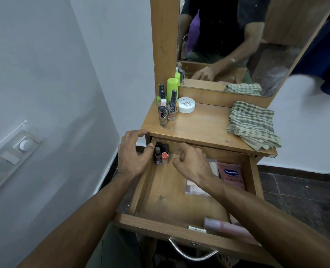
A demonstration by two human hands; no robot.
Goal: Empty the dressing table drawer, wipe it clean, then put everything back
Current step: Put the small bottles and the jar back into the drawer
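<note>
The wooden dressing counter (204,128) with its tall mirror (237,45) has the open wooden drawer (171,192) pulled right out, and it's only partly emptied I'd say. Up top on the right sits a green-and-cream checked cloth (252,124), ready for wiping; back left there's a bunch of small nail polish bottles (165,109), a lime-green capped bottle (172,88) and a round white nail polish remover tub (186,105).

Inside the drawer: a pink Vaseline sachet (231,176) at the right, a flat pale packet (195,187) beside it under the forearm, a pink tube (226,227) along the front edge, and a few dark little bottles, one with an orange-red cap (161,154), tucked in the back-left corner.

The left hand (133,153) has fingers loosely curled, thumb next to those bottles, gripping nothing. The right hand (193,161) hovers with curled fingers, also holding nothing as far as I can see.

Tip: pinch the corner bottles by their caps, keep them upright, and park them with the others, away from the cloth.
</note>
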